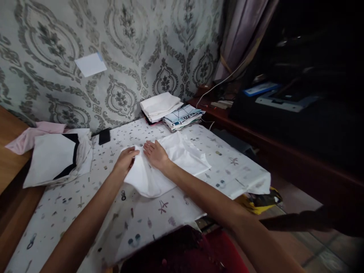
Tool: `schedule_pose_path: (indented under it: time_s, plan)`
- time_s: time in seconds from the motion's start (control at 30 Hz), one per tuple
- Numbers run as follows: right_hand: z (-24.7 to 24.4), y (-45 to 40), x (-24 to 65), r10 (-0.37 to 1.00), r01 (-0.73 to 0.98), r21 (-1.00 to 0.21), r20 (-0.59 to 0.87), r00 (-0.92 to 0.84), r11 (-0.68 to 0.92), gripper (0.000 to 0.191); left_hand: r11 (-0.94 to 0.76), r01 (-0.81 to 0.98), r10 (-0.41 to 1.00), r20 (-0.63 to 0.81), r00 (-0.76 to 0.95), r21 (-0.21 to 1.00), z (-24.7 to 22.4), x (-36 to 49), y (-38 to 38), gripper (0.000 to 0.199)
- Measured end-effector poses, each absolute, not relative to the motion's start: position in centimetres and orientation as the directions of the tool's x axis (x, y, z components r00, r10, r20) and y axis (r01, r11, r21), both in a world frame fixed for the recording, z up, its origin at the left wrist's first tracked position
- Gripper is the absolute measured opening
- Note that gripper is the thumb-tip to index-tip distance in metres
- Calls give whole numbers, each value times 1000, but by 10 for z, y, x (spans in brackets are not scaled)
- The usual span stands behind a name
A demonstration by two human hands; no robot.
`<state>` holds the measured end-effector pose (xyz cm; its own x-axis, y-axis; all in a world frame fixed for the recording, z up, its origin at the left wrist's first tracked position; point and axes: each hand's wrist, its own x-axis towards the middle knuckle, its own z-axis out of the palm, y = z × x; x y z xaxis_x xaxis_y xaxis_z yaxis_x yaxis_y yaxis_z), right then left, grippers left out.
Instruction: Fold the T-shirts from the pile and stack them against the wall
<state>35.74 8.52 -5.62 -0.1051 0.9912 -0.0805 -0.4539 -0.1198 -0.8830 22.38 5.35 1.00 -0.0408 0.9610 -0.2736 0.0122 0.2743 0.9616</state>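
A white cloth point(184, 153), perhaps a garment, lies partly spread on the patterned table cover point(113, 212). My left hand point(126, 159) pinches its left edge between thumb and fingers and lifts that edge a little. My right hand point(155, 153) rests flat on the cloth just to the right, its fingers stretched out and pointing toward the left hand. The cloth runs under my right wrist, and its far right end lies in loose folds.
Folded cloths point(160, 106) and a printed folded cloth point(183, 115) stand stacked at the back. Left are a pile of white and black fabric point(52, 155), a pink cloth point(28, 138) and a dark phone-like object point(104, 136). A dark shelf point(284, 148) borders the right.
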Motion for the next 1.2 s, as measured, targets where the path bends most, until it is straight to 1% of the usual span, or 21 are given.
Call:
schedule_pose_path:
  time_s: [0.07, 0.13, 0.17, 0.2, 0.23, 0.3, 0.33, 0.37, 0.4, 0.47, 0.57, 0.63, 0.73, 0.83, 0.97, 1.07, 1.13, 1.2]
  plan:
    - [-55, 84, 375, 977, -537, -817, -144, -159, -208, 70, 209, 123, 976, -215, 37, 970, 7, 262, 62, 30]
    - [-57, 82, 391, 965, -575, -776, -189, -181, -260, 78, 112, 252, 976, -154, 154, 961, 2, 291, 64, 20]
    - [-59, 80, 398, 964, -593, -760, -195, -179, -264, 82, 19, 331, 975, -91, 202, 944, -2, 301, 62, 17]
    - [-61, 79, 403, 967, -614, -747, -185, -175, -254, 84, -107, 416, 971, 4, 240, 903, -6, 306, 60, 16]
    - [-63, 79, 407, 972, -642, -730, -160, -173, -234, 85, -246, 502, 956, 121, 269, 829, -10, 309, 59, 15]
    - [-65, 80, 412, 977, -716, -667, -96, -190, -205, 87, -478, 652, 878, 341, 336, 589, -20, 308, 56, 19]
    - [-64, 81, 414, 976, -757, -620, -69, -207, -205, 86, -537, 697, 837, 407, 367, 475, -26, 307, 57, 24]
    - [-63, 82, 417, 973, -794, -569, -53, -226, -216, 85, -558, 720, 815, 436, 381, 413, -32, 307, 58, 29]
    - [-62, 83, 419, 968, -821, -521, -54, -244, -236, 84, -561, 732, 809, 447, 383, 387, -38, 307, 60, 33]
    - [-58, 85, 428, 960, -847, -456, -78, -268, -273, 82, -553, 744, 812, 445, 379, 376, -47, 314, 66, 40]
    - [-54, 85, 449, 963, -856, -442, -90, -255, -268, 81, -544, 754, 822, 413, 391, 368, -55, 334, 75, 47]
    - [-53, 85, 466, 972, -855, -462, -102, -213, -236, 80, -541, 753, 831, 376, 410, 374, -56, 352, 80, 50]
    - [-54, 84, 492, 978, -844, -501, -172, -121, -193, 79, -529, 746, 847, 306, 434, 404, -57, 377, 86, 54]
    - [-56, 84, 509, 971, -818, -544, -227, -72, -187, 80, -518, 738, 855, 255, 451, 432, -61, 395, 90, 55]
    - [-59, 87, 518, 975, -755, -630, -215, -60, -185, 83, -517, 739, 856, 243, 456, 432, -67, 404, 94, 55]
    - [-60, 92, 522, 973, -714, -680, -232, -3, -164, 84, -517, 741, 856, 231, 463, 429, -69, 406, 95, 53]
    - [-59, 96, 527, 973, -678, -720, -229, 35, -146, 81, -510, 742, 859, 209, 468, 434, -67, 406, 95, 51]
    - [-57, 98, 534, 971, -639, -759, -222, 82, -120, 74, -516, 727, 852, 187, 489, 452, -61, 406, 94, 47]
